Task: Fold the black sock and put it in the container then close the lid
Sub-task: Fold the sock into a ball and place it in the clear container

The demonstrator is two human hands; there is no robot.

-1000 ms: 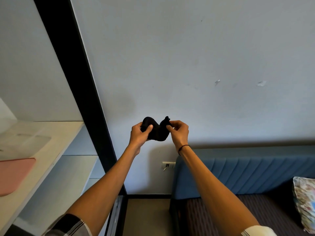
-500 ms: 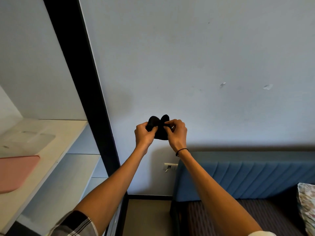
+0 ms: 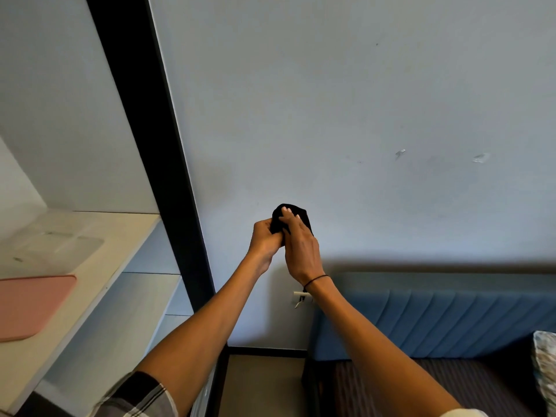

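A small black sock is bunched up in the air in front of the pale wall, held between both my hands. My left hand grips its lower left side. My right hand lies over the front of it, fingers pressed flat on the fabric, so most of the sock is hidden. On the shelf at the left lies a clear plastic container, hard to make out, with a pink lid beside it nearer to me.
A white shelf unit with a black upright post stands at the left. A blue padded headboard and dark bed are at the lower right, a patterned pillow at the edge. A wall socket sits below my hands.
My hands have come together. The sock, first stretched between them, is now doubled over and pressed under my right fingers.
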